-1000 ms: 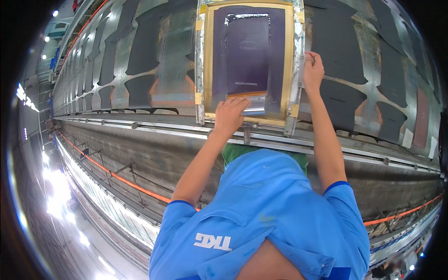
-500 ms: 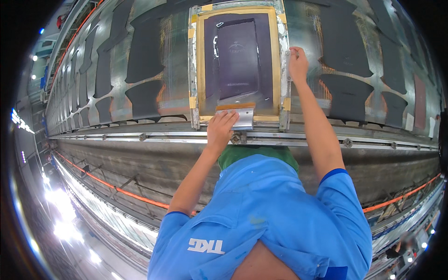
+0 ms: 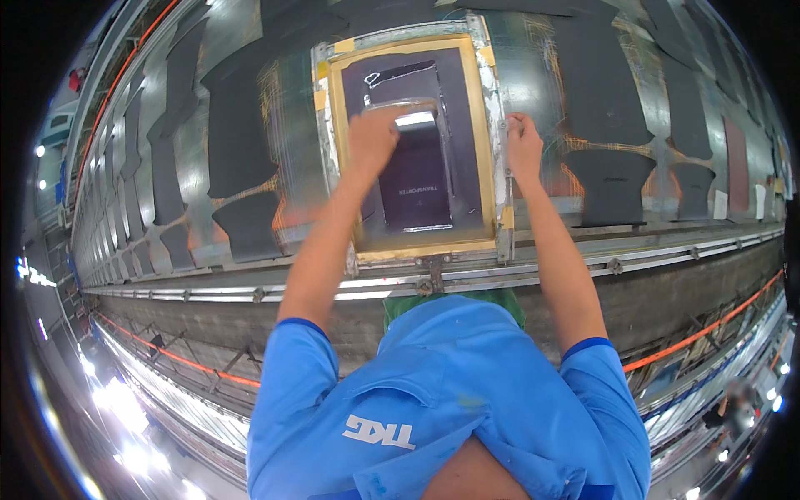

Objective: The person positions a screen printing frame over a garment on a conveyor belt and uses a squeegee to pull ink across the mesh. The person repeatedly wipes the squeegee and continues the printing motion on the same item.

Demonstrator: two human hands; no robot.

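A screen-printing frame point(image 3: 501, 183) with a pale, worn metal border and yellow tape lies flat on the long table before me. Its dark purple mesh point(image 3: 467, 167) carries a rectangular print area outlined by glossy wet ink. My left hand point(image 3: 372, 137) grips a squeegee point(image 3: 417, 122) with a shiny metal holder, which rests across the upper half of the mesh. Motion blurs that hand slightly. At the frame's right side rail, my right hand point(image 3: 524, 148) is closed with its fingers curled against the edge; whether it pinches the rail or something small is hidden.
Dark cut fabric panels point(image 3: 612, 187) lie in rows on the table to both sides. A metal rail point(image 3: 333, 287) with clamps runs along the near edge. An orange line point(image 3: 700, 321) stretches beyond it. Another person point(image 3: 733, 408) stands far off at lower right.
My left hand has pushed the squeegee from the frame's near end up the mesh. Lettering shows in the print area behind it. My right hand stays by the right rail.
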